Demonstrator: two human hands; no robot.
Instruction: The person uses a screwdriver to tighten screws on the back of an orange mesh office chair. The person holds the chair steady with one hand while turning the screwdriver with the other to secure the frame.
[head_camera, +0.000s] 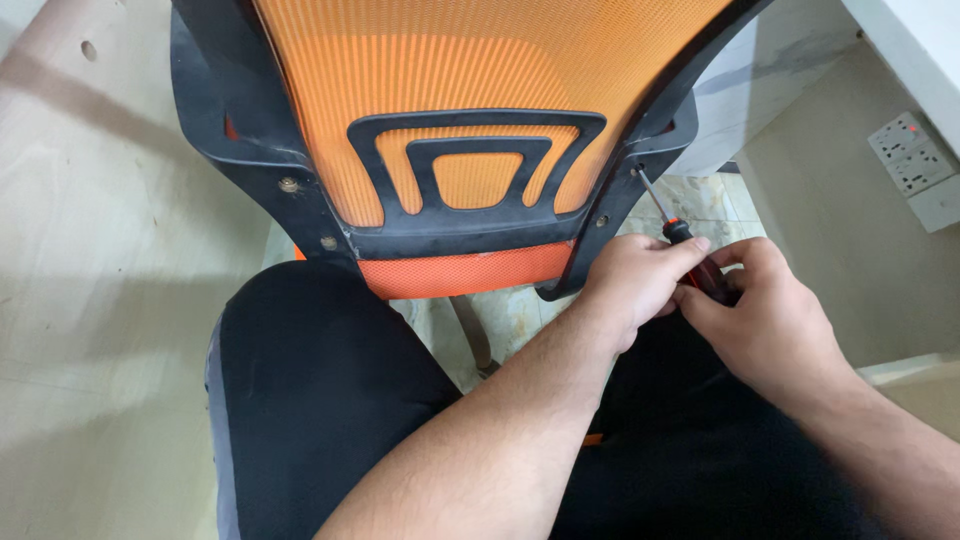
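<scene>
An orange mesh chair back (470, 70) with a black plastic frame (250, 150) stands upright in front of me. A screwdriver (668, 218) with a red and black handle points up-left, its tip at a screw hole on the frame's right side. My left hand (635, 275) wraps the handle near the shaft. Against it, my right hand (765, 310) grips the rear of the handle. Screws show on the frame's left side (288, 184).
My knees in dark trousers (320, 390) fill the bottom of the view. A light wooden panel (90, 250) lies at the left. A white wall socket (915, 155) sits on the beige wall at the right. Tiled floor (700, 195) shows behind the chair.
</scene>
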